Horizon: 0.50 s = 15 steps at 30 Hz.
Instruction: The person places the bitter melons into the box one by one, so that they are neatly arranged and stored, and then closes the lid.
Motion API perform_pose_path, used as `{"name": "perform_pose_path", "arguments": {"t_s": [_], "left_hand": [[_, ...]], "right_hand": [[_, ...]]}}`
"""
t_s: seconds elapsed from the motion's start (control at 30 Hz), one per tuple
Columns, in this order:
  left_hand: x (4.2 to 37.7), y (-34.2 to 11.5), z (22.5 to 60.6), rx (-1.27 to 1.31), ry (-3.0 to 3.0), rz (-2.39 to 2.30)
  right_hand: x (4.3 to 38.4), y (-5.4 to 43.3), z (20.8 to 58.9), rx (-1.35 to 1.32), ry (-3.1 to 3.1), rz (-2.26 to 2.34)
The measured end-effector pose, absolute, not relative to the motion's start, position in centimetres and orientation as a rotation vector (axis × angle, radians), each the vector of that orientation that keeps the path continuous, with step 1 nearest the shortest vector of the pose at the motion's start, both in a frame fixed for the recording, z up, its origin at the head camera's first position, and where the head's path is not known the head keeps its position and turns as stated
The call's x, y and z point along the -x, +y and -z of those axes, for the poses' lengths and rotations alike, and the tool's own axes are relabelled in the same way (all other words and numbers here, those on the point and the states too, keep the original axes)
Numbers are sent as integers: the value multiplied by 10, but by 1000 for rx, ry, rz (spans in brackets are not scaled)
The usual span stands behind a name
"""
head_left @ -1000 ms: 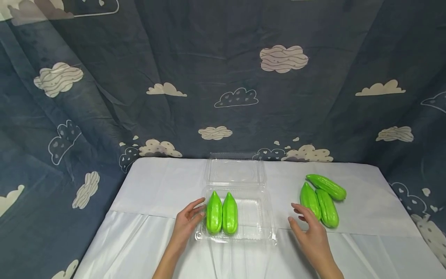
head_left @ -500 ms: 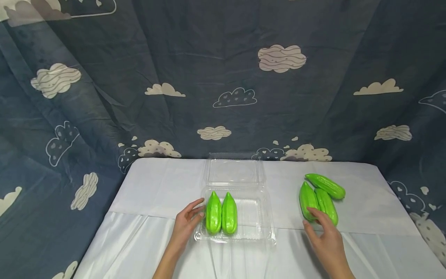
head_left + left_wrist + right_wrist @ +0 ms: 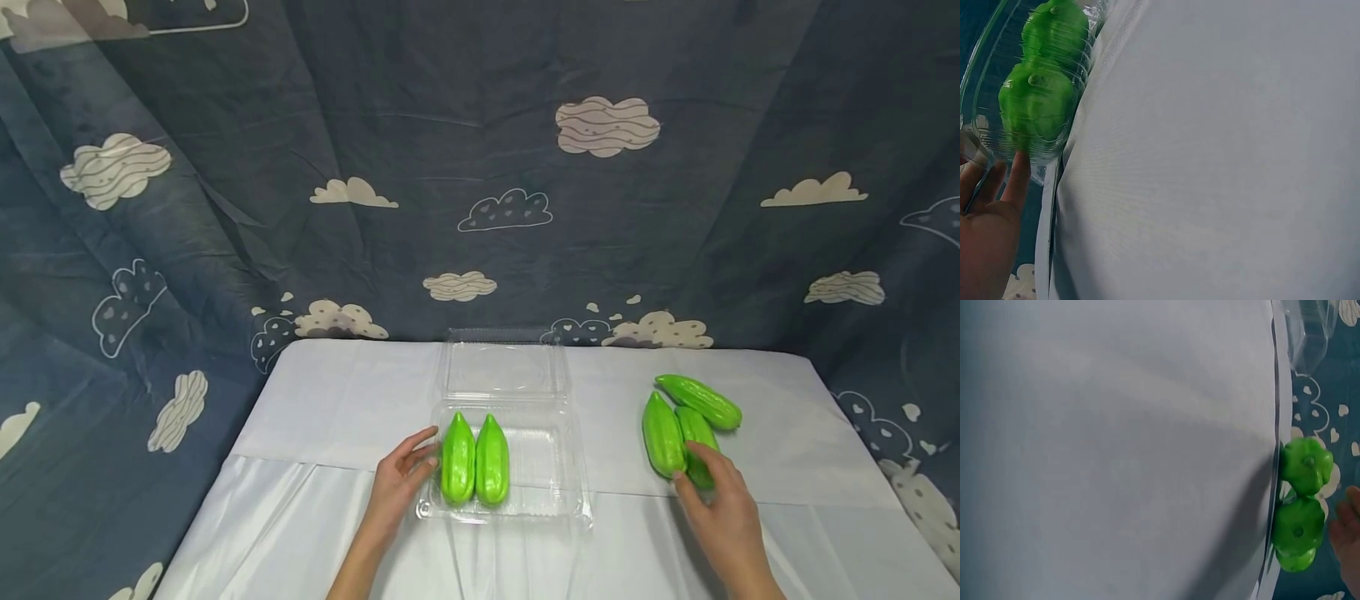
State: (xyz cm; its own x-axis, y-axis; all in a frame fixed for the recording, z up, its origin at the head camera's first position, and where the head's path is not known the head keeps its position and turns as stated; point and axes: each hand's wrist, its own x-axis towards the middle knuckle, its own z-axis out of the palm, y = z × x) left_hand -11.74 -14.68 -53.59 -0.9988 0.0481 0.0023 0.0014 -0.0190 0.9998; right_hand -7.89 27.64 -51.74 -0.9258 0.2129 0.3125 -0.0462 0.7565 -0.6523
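Note:
In the head view two plump, glossy green gourds with pointed tips, the left one (image 3: 458,458) and the right one (image 3: 492,460), lie side by side in the left part of a clear plastic clamshell container (image 3: 547,500). My left hand (image 3: 395,486) is at the container's left wall, with a finger (image 3: 1018,178) against the plastic in the left wrist view. On the right, three matching gourds are grouped: a left one (image 3: 663,435), a middle one (image 3: 696,423) and a back one (image 3: 701,400). My right hand (image 3: 723,508) hovers at their near ends, fingers loosely bent, partly hiding the middle gourd.
The container's lid (image 3: 506,371) is folded back toward the rear edge of the white-covered table (image 3: 337,383). A dark curtain (image 3: 480,250) with cloud prints hangs behind the table and along the sides.
My right hand has moved right, from beside the left gourd to the near end of the middle one. The left hand stays at the container, and the gourds lie as before.

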Motion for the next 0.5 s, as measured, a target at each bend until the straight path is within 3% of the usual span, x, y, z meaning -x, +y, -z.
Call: {"name": "perform_pose_path", "arguments": {"t_s": [0.5], "left_hand": [[118, -147, 537, -54, 2176, -2209]], "right_hand": [[85, 303, 518, 210, -2694, -932]]}}
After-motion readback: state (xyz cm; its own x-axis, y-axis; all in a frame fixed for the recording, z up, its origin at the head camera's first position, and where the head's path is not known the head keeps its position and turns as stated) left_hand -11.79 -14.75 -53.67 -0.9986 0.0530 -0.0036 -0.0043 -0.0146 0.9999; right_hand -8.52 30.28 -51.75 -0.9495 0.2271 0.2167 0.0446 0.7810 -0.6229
